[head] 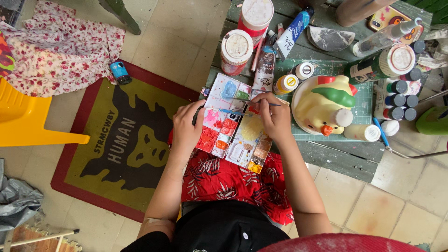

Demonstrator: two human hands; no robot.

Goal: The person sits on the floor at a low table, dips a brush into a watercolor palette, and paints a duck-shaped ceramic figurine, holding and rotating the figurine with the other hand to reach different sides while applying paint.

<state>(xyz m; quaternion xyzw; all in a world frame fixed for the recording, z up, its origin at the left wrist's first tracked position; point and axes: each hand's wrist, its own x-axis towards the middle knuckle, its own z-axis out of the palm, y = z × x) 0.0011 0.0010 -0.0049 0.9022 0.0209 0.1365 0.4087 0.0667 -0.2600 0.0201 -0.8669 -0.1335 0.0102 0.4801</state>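
Observation:
A white paint palette (233, 126) with many wells of red, pink, blue, green and yellow paint rests on my lap, over a red leaf-print cloth (233, 182). My left hand (186, 128) grips the palette's left edge. My right hand (275, 114) holds a thin paintbrush (233, 112) whose tip lies on the palette's upper wells. Just right of that hand a yellow duck-shaped figurine (324, 105) with green and red painted parts lies on a white plate (298, 119).
A worn green table (336, 156) carries a green cutting mat (364, 105), paint tubes (291, 32), red-labelled jars (235, 49), small paint bottles (399, 100) and a phone (387, 16). On the floor lie a printed rug (126, 140), floral fabric (60, 46) and a yellow chair (28, 119).

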